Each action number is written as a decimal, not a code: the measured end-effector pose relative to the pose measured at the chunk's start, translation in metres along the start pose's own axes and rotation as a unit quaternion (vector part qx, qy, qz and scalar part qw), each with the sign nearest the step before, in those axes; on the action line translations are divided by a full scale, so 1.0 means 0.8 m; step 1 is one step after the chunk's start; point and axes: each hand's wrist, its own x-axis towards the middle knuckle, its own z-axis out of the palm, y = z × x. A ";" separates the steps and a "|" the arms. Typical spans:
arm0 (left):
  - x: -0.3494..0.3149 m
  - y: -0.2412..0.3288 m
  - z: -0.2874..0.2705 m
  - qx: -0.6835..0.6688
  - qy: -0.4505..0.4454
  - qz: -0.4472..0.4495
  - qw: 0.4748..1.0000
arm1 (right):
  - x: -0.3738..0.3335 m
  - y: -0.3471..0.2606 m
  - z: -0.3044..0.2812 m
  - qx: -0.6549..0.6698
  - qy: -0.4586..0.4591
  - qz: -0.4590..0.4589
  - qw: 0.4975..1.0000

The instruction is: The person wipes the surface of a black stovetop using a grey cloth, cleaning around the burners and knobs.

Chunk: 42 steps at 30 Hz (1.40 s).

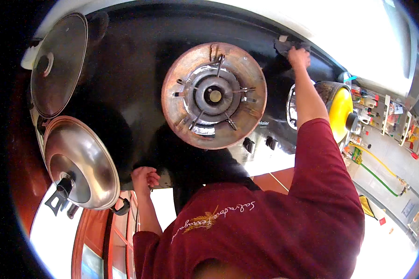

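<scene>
My right hand (300, 56) reaches over the black cooktop (135, 60) to its far right part. Its fingers press down on a dark grey cloth (282, 46), which lies crumpled near the back edge. At the front edge of the cooktop, left of my body, rests my left hand (145, 177). Its fingers are curled in, and I see nothing in them. Between the hands sits a round gas burner (215, 96) with a rusty, stained metal drip tray (174, 114) around it. Two black knobs (249, 145) stand in front of the burner.
A steel wok lid (97, 158) with a black handle leans at the left front. Behind it stands a large dark round lid (65, 69). Close to my right forearm is a pot with a yellow lid (341, 114). Shelves with bottles (370, 104) line the right.
</scene>
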 end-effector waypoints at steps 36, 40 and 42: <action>0.005 -0.006 -0.004 -0.039 -0.040 -0.043 0.998 | -0.182 -0.295 -0.096 -0.004 -0.328 -0.633 0.701; 0.006 -0.006 -0.006 -0.023 -0.050 -0.029 0.998 | -0.237 -0.351 -0.095 0.057 -0.295 -0.639 0.708; 0.002 0.003 -0.004 -0.022 -0.048 -0.025 0.998 | -0.255 -0.397 -0.062 0.083 -0.185 -0.716 0.669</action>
